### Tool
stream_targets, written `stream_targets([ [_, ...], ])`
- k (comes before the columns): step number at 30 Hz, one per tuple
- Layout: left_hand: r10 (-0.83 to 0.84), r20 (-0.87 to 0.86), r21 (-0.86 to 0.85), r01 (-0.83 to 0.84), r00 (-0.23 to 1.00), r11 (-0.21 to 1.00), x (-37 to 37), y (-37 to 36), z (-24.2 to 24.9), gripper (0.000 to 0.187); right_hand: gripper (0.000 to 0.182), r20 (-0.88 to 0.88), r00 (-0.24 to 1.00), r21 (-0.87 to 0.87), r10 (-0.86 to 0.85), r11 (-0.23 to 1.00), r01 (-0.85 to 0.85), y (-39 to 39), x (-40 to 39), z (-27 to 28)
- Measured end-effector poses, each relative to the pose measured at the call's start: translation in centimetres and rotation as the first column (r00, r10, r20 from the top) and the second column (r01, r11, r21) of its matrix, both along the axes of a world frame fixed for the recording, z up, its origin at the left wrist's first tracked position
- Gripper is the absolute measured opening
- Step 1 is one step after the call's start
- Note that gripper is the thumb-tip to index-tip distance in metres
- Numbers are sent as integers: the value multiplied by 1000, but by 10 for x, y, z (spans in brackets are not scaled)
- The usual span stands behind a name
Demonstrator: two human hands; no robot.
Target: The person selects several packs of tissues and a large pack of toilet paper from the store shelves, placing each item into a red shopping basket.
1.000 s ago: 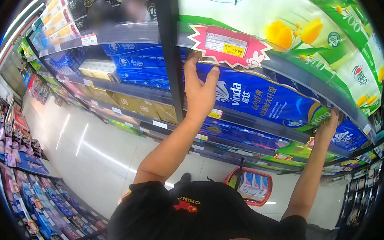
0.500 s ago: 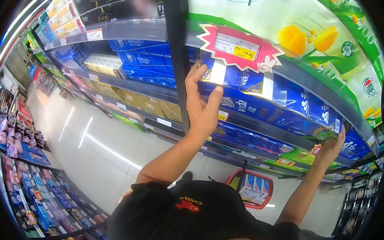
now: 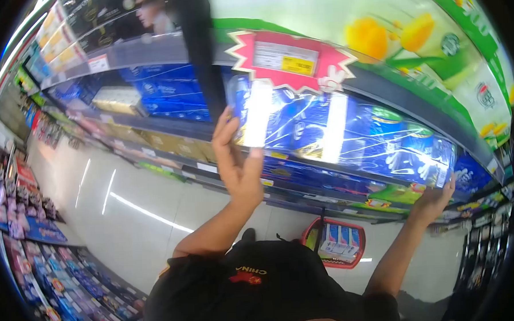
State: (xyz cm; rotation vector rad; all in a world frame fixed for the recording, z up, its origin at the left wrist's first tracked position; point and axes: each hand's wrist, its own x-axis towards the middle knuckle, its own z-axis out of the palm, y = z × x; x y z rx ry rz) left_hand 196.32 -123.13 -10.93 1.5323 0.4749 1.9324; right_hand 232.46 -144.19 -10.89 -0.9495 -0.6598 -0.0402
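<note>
A long blue plastic-wrapped pack of tissues (image 3: 353, 136) lies across the shelf opening, its clear film shining under the lights. My left hand (image 3: 238, 170) is closed on the pack's left end, thumb on the near edge and fingers at its side. At the opposite end, my right hand (image 3: 434, 201) grips the lower right corner; some of its fingers are hidden. Just above the pack hangs a pink starburst price sign (image 3: 290, 61), touching or slightly overlapping its upper edge in view.
Large green-and-white packs with yellow tulips (image 3: 389, 37) fill the shelf above. A dark upright post (image 3: 197, 48) stands left of the pack. On the floor below is a red basket (image 3: 334, 266) with boxed goods. More stocked shelves (image 3: 61, 272) stand across the aisle.
Both hands have brought the tissue pack outward and tipped it, so a face with white bands now shows instead of the lettered front. The view has shifted slightly to the right.
</note>
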Motion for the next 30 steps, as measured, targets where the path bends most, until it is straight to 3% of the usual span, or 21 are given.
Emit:
stream_targets([
  [3, 44, -15, -31, -44, 999, 999, -2, -8, -2, 52, 43, -22, 997, 36, -73, 997, 74, 0, -15, 2],
  [9, 91, -78, -172, -103, 993, 980, -9, -20, -7, 66, 31, -115, 992, 122, -59, 990, 73, -13, -24, -17],
  [13, 112, -138, -227, -141, 984, 964, -14, -27, -14, 66, 30, -217, 976, 169, -34, 983, 72, -19, -36, -28],
  [18, 63, -135, -258, -96, 989, 961, -22, -29, -34, 55, 30, -276, 951, 87, -139, 982, 168, -17, -49, -33],
  [21, 144, -125, -284, -175, 982, 943, -22, -29, -41, 59, 30, -277, 948, 80, -156, 980, 184, -13, -52, -32],
  [25, 178, -88, -296, -196, 980, 935, -16, -35, -45, 58, 31, -309, 944, 109, -119, 981, 160, -13, -45, -41],
  [29, 190, -194, -232, -233, 962, 944, -18, -36, -54, 57, 36, -356, 935, 197, 5, 978, 69, -12, -36, -56],
  [30, 168, -130, -287, -199, 977, 937, -14, -38, -52, 57, 39, -352, 936, 196, 10, 979, 63, -13, -34, -61],
])
